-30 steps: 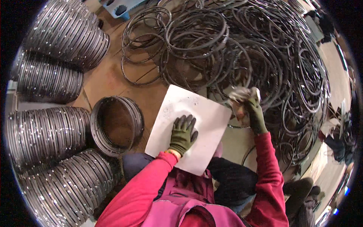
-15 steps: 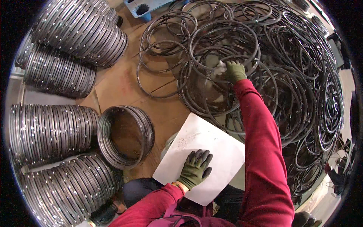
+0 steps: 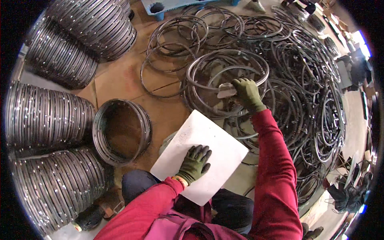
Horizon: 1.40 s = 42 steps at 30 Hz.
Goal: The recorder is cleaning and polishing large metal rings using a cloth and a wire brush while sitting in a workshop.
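My left hand (image 3: 194,163), in an olive glove, lies flat with fingers spread on a white board or sheet (image 3: 208,140) across my lap. To the right and farther out, my right hand (image 3: 249,95), gloved alike, is closed at the near edge of a dark wheel rim (image 3: 192,72). A pale, block-like piece (image 3: 227,90) sticks out from its fingers toward the left; I cannot make out what it is. The rim is raised over a heap of loose rims (image 3: 296,96). My palm and thumb are mostly hidden.
Tall stacks of dark rims (image 3: 50,116) line the left side. A short stack (image 3: 142,130) stands beside them, left of the board. A blue plastic pallet (image 3: 170,5) is at the far edge. Brown sheeting (image 3: 116,82) covers the floor between.
My right hand has drawn nearer to me, and the rim with the pale piece has come with it. My left hand stays flat on the board. The whole view has shifted a little.
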Each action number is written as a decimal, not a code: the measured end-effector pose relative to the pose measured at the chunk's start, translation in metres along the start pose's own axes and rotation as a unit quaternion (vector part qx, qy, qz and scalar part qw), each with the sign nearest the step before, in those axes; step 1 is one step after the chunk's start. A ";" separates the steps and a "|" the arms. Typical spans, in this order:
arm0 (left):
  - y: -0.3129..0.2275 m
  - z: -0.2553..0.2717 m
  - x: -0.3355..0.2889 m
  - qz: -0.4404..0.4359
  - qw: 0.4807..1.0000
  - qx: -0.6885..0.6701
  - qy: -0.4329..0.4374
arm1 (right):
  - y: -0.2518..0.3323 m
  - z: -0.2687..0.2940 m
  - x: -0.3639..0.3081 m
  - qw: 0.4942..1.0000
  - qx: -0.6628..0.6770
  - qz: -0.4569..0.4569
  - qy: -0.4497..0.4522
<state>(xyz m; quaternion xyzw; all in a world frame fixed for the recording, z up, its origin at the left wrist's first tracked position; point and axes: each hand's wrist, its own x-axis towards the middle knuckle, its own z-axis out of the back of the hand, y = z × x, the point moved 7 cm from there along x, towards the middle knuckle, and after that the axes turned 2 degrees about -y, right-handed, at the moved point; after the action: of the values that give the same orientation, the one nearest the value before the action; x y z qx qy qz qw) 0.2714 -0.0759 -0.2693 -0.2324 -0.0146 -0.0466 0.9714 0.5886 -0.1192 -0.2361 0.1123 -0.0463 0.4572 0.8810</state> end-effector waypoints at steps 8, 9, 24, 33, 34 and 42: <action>0.001 -0.010 -0.004 -0.009 1.000 0.024 -0.004 | 0.078 0.174 -0.112 0.988 -0.028 -0.093 -0.117; 0.008 -0.015 -0.007 -0.008 1.000 0.004 -0.005 | 0.076 0.174 -0.125 0.985 -0.014 -0.117 -0.126; 0.052 0.038 -0.033 0.241 0.759 -0.604 -0.030 | 0.100 0.378 -0.298 0.783 0.236 -0.243 -0.523; -0.023 0.181 -0.001 0.110 0.642 -0.749 -0.122 | 0.178 0.369 -0.339 0.738 0.355 -0.188 -0.543; -0.034 0.203 0.001 0.104 0.676 -0.721 -0.113 | 0.203 0.359 -0.337 0.705 0.392 -0.236 -0.543; -0.078 0.262 -0.003 0.147 0.529 -0.835 -0.042 | 0.276 0.268 -0.337 0.769 0.374 -0.279 -0.438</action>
<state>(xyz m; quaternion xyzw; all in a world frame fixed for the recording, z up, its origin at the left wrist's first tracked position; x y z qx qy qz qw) 0.2591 -0.0259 -0.0011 -0.9378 0.0241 0.1161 0.3264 0.1745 -0.2974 0.0049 0.6288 -0.2192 0.0736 0.7424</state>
